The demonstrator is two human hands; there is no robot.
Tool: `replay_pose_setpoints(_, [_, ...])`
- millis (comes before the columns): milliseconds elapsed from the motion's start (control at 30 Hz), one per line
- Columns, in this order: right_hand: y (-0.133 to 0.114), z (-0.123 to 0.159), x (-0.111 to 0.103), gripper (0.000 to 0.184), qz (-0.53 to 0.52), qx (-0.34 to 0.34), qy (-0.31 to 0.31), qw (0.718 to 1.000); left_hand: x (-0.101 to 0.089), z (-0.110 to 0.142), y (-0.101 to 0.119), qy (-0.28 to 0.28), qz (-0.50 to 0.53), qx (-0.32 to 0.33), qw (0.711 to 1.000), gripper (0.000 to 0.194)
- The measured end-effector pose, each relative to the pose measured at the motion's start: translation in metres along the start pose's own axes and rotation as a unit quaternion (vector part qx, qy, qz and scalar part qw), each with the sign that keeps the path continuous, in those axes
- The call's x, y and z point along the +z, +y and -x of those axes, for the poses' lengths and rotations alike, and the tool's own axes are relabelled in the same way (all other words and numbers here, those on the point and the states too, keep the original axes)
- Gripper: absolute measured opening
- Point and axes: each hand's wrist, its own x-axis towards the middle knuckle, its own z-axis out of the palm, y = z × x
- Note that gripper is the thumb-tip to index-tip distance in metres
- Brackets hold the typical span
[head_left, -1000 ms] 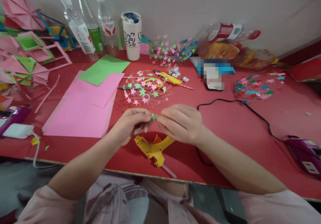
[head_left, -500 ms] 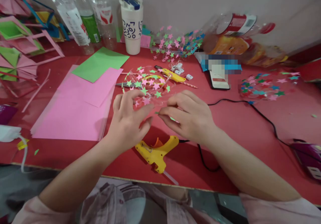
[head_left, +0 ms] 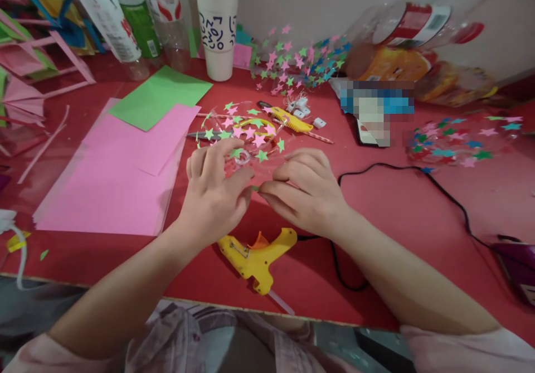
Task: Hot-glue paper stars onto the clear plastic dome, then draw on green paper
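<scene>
A small green paper piece (head_left: 255, 188), mostly hidden by fingertips, is pinched between my two hands over the table. My left hand (head_left: 215, 192) holds its left side between thumb and finger, the other fingers curved. From the right, my right hand (head_left: 307, 192) grips it with thumb and fingertips. Just beyond the hands sits a clear plastic piece covered with pink and green stars (head_left: 251, 133). Below them a yellow hot glue gun (head_left: 254, 258) lies on its side, a glue stick (head_left: 281, 301) poking from its back end.
Pink paper sheets (head_left: 104, 183) and a green sheet (head_left: 161, 97) lie at left. Behind stand plastic bottles (head_left: 137, 22) and a white tumbler (head_left: 216, 33). A yellow cutter (head_left: 292, 119) and a phone (head_left: 371, 133) lie beyond. A black cord (head_left: 443, 189) crosses the right side.
My hands have come closer together, and my left fingertips now meet the green piece at my right fingertips. The view has shifted slightly; the glue gun still lies on the table.
</scene>
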Motion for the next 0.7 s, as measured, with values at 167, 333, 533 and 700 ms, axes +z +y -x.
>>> replay_pose_setpoints(167, [0.0008, 0.0019, 0.0024, 0.016, 0.002, -0.003, 0.002, 1.0, -0.0022, 0.0003, 0.0021, -0.008, 0.021, -0.001, 1.0, 0.013])
replay_pose_setpoints(333, [0.0007, 0.0033, 0.0043, 0.016, -0.009, 0.014, 0.006, 1.0, -0.0049, 0.0007, 0.0044, -0.021, 0.012, 0.002, 1.0, 0.009])
replay_pose_setpoints(533, [-0.0018, 0.0027, 0.0066, 0.013, -0.016, 0.037, 0.02, 0.999, -0.0056, 0.0003, 0.005, -0.02, 0.012, 0.007, 1.0, 0.009])
replay_pose_setpoints(700, [-0.0031, 0.0036, 0.0078, 0.011, -0.024, 0.052, 0.013, 0.998, -0.0052, -0.0007, 0.0061, -0.019, 0.02, -0.004, 1.0, 0.008])
